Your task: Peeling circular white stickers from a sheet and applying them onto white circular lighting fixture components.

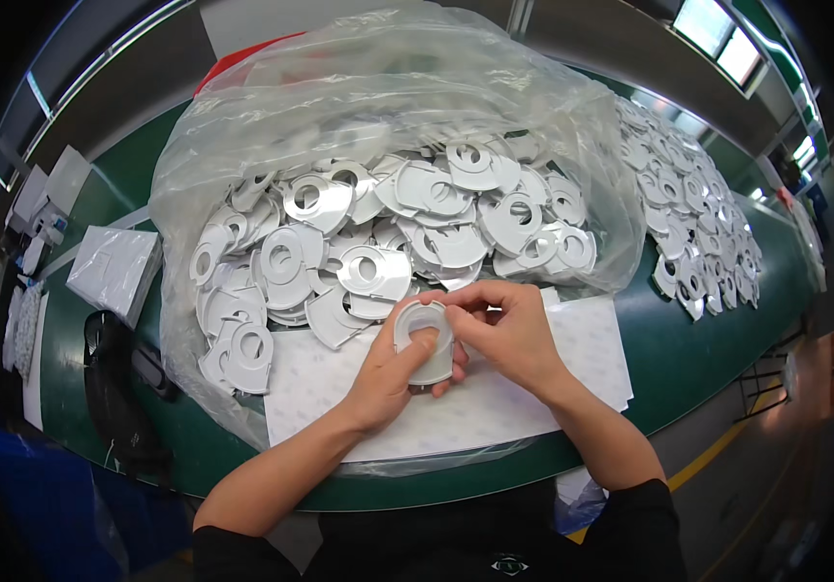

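Ring-shaped white part [436, 368] is located at the centre of the head view, held above a stack of white sheets [504, 422].

Left hand [390, 376]: clamped on the part. The thumb lies across the front face over the round opening; the other fingers support the back, their tips showing beyond the right edge.

Right hand [512, 332]: thumb and index finger drawn together on the upper right rim of the same part. The remaining fingers are curled toward the palm.

Container: a large clear plastic bag [368, 97] occupies the upper centre of the frame, its mouth open toward the hands. It contains a loose heap of similar parts [376, 274], overlapping at various angles. Several parts at the heap's lower edge lie close to the sheets.

Surroundings: a green table [388, 497] supports the bag and the sheets. A second pile of similar parts [693, 209] lies on the table at the right of the frame. At the left, a white package in clear wrap [114, 270] rests on the table, above a black pouch-like item [114, 393]. Blue material [24, 485] is visible at lower left.
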Demonstrator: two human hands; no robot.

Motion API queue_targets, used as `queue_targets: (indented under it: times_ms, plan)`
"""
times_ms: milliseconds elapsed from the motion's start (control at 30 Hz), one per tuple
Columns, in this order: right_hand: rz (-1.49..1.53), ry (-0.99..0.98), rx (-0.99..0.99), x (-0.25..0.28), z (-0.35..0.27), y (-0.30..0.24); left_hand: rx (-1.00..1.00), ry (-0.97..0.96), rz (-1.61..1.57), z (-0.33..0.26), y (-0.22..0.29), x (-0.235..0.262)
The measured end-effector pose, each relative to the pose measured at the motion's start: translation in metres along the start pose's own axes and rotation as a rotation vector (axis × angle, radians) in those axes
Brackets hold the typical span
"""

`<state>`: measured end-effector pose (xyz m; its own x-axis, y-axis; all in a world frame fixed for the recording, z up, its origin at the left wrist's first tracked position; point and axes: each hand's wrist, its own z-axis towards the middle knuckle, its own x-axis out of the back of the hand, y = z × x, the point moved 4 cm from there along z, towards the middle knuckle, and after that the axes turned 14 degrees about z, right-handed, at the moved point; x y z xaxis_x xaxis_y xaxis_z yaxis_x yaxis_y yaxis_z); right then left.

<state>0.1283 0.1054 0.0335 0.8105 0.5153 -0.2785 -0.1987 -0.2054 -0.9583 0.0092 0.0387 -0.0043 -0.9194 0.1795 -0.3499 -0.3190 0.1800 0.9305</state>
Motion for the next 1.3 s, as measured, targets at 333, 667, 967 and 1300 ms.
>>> queue_targets:
  times_ms: [333, 667, 967, 1300]
  plan:
    - [-0.193, 0.097, 0.054, 0.004, 0.001, -0.003, 0.014, -0.031, 0.03, -0.001, -0.001, -0.003]
    - [-0.264, 0.155, 0.019, 0.002, -0.001, -0.009, 0.026, -0.096, 0.012, -0.001, -0.003, -0.004]
    - [-0.76, 0.205, 0.24, -0.003, -0.005, -0.013, 0.121, -0.081, 0.173, -0.001, 0.0, -0.006]
    - [-0.649, -0.104, 0.19, 0.004, -0.005, -0.021, 0.111, -0.051, 0.117, -0.001, 0.007, -0.006]
